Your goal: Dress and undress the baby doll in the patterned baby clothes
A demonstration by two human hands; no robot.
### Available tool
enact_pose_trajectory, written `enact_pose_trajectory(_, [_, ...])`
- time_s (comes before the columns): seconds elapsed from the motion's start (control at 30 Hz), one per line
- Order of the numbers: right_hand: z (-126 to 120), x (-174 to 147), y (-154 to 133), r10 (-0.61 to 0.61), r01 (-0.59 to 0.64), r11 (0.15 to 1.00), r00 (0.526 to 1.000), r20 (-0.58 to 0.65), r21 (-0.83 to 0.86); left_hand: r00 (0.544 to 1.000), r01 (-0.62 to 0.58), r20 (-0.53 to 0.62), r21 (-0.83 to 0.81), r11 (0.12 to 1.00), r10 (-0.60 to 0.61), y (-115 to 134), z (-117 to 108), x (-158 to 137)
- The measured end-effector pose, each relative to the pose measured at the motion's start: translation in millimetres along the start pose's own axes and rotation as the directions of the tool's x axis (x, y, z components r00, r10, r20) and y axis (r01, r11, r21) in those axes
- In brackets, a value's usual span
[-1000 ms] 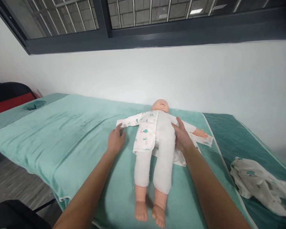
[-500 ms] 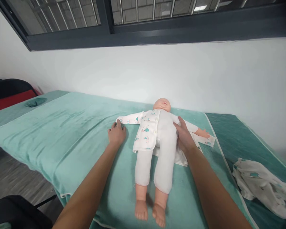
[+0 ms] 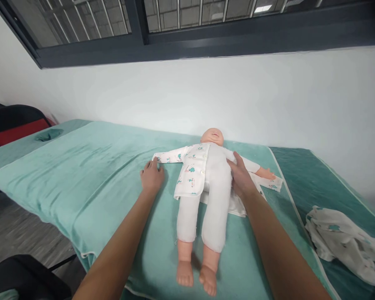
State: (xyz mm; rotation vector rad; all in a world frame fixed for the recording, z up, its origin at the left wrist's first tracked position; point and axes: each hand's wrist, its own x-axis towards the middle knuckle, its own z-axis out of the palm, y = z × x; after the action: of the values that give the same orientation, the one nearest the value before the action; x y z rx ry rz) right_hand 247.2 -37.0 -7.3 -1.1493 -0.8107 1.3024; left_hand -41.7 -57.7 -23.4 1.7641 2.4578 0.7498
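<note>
A baby doll (image 3: 218, 166) lies face up, its white cloth body and legs ending in bare plastic feet. A white jacket (image 3: 191, 173) with green prints covers one side of its chest and the arm on my left. The jacket's other half lies beneath the doll, with its loose sleeve (image 3: 270, 182) flat under the doll's bare hand. My left hand (image 3: 152, 175) has its fingers curled at the cuff of the worn sleeve. My right hand (image 3: 241, 177) is cupped against the doll's side below the armpit, thumb on the torso; its other fingers are partly hidden.
The doll rests on a bed with a light green cover (image 3: 90, 166). A crumpled printed white garment (image 3: 343, 241) lies on the darker green part at right. Behind are a white wall and a barred window. Black and red chair parts (image 3: 18, 125) stand at left.
My hands, the doll and the jacket hold nearly the same positions. The view has shifted only very slightly.
</note>
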Motion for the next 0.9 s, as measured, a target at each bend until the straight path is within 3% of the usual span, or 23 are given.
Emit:
enact_pose_trajectory(0.2, [-1.4,3.2,3.3,-0.017,0.017,0.997,1.0,0.01,-0.07,0.989,-0.087,-0.13,-0.187,0.979,0.063,-1.7,-5.2,-24.7])
enact_pose_trajectory(0.3, [-5.6,10.8,8.8,-0.05,0.052,0.988,0.999,0.018,-0.147,0.982,-0.166,-0.15,-0.378,0.911,0.117,5.9,-10.8,-42.0])
enact_pose_trajectory(0.43, [-20.5,21.3,5.5,-0.179,0.144,0.908,0.982,-0.054,-0.395,0.991,-0.076,0.034,-0.641,0.764,0.127,20.7,-23.4,-75.0])
enact_pose_trajectory(0.57, [-47.9,29.1,-8.7,-0.215,0.119,0.873,0.964,-0.155,-0.473,0.967,0.053,0.21,-0.724,0.688,0.147,27.3,-34.6,-105.4])
enact_pose_trajectory(0.67, [-69.4,36.6,-15.2,-0.372,0.181,0.855,0.866,-0.333,-0.485,0.962,0.07,0.229,-0.731,0.679,0.147,32.7,-41.3,-109.4])
enact_pose_trajectory(0.73, [-79.7,42.6,-15.3,-0.421,0.205,0.868,0.785,-0.454,-0.452,0.979,0.023,0.157,-0.724,0.69,0.131,43.5,-46.7,-100.4])
enact_pose_trajectory(0.83, [-86.7,49.4,-12.5,-0.359,0.191,0.921,0.753,-0.552,-0.339,0.989,-0.11,-0.007,-0.7,0.705,0.147,76.7,-55.2,-73.8])
enact_pose_trajectory(0.9, [-88.1,51.4,-11.7,-0.319,0.188,0.942,0.751,-0.578,-0.277,0.968,-0.221,-0.058,-0.655,0.722,0.244,108.7,-57.6,-52.0])
